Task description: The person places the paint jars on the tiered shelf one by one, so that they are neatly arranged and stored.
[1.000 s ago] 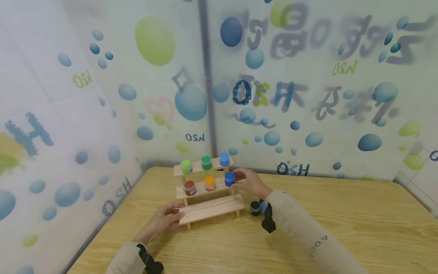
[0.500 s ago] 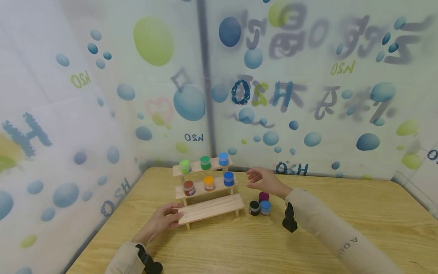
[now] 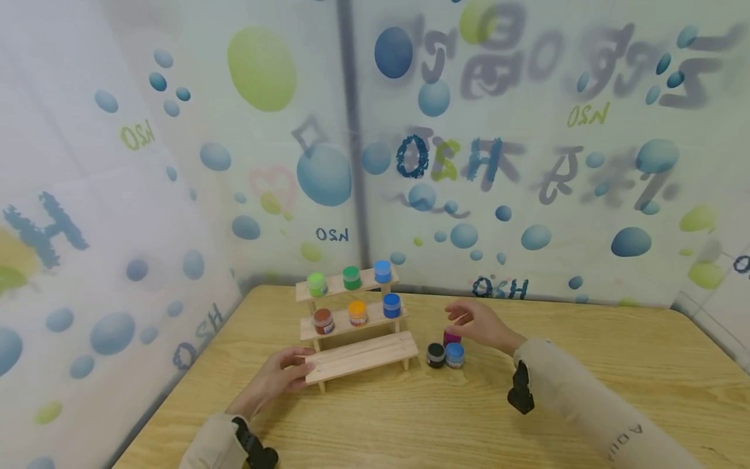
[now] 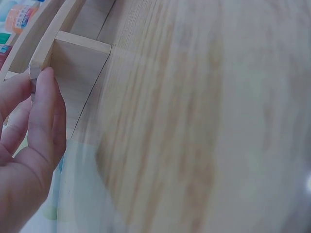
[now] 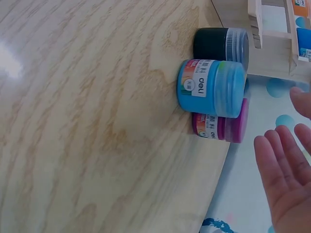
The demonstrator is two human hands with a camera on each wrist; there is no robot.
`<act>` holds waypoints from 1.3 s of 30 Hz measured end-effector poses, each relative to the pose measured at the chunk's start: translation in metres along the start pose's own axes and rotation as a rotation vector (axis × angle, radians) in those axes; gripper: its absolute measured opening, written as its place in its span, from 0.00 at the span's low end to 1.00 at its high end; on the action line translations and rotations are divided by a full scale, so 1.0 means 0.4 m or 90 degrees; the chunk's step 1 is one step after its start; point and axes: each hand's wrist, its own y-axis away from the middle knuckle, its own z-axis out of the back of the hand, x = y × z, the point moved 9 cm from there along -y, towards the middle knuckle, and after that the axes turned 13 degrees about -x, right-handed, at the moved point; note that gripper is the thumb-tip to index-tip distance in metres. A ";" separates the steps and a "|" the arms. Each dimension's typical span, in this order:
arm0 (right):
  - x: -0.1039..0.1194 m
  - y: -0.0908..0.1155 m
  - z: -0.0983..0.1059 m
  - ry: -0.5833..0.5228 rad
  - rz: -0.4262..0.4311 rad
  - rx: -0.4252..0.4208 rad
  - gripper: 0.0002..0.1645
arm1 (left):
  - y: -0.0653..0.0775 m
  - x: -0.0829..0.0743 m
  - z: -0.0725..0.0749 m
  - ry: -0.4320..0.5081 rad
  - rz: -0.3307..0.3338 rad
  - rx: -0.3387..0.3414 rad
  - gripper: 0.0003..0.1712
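My left hand [image 3: 273,378] pinches the left end of the lowest step of a three-tier wooden display rack [image 3: 363,357]; in the left wrist view its thumb and fingertips meet at the board's end. My right hand [image 3: 477,324] holds nothing and hangs over the group of paint jars right of the rack, its fingers loosely bent. Nearest to it is a magenta paint jar [image 5: 235,121], partly covered by the hand in the head view. In front of that stand a light blue paint jar [image 3: 454,355] and a black paint jar [image 3: 435,355].
The rack's top step carries a light green jar [image 3: 317,284], a dark green jar [image 3: 351,278] and a sky blue jar [image 3: 383,271]. Its middle step carries a brown jar [image 3: 323,321], an orange jar [image 3: 358,313] and a dark blue jar [image 3: 391,305]. A patterned curtain [image 3: 527,195] hangs behind the table.
My right hand has let go of the dark blue jar at the right end of the middle step and moved right, over the magenta jar. The left hand has stayed on the rack.
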 end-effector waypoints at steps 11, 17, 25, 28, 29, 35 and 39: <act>-0.064 0.011 0.002 -0.012 -0.051 -0.035 0.24 | -0.003 0.003 -0.001 0.004 0.010 -0.003 0.22; -0.095 0.015 -0.007 -0.019 -0.078 -0.042 0.25 | -0.003 0.002 -0.001 0.006 0.005 0.007 0.25; -0.117 0.025 -0.032 -0.018 -0.121 -0.036 0.24 | -0.006 0.008 -0.001 0.003 0.006 0.007 0.24; -0.116 0.026 -0.040 -0.011 -0.118 -0.034 0.22 | -0.005 0.009 -0.001 0.003 0.007 0.009 0.24; -0.115 0.026 -0.043 -0.010 -0.116 -0.031 0.21 | -0.004 0.008 -0.001 0.004 0.007 0.009 0.24; -0.118 0.024 -0.047 -0.004 -0.112 -0.029 0.18 | -0.001 0.006 0.000 0.006 0.008 0.003 0.25; -0.120 0.020 -0.045 0.004 -0.108 -0.033 0.19 | -0.003 0.007 0.002 0.007 0.011 -0.007 0.24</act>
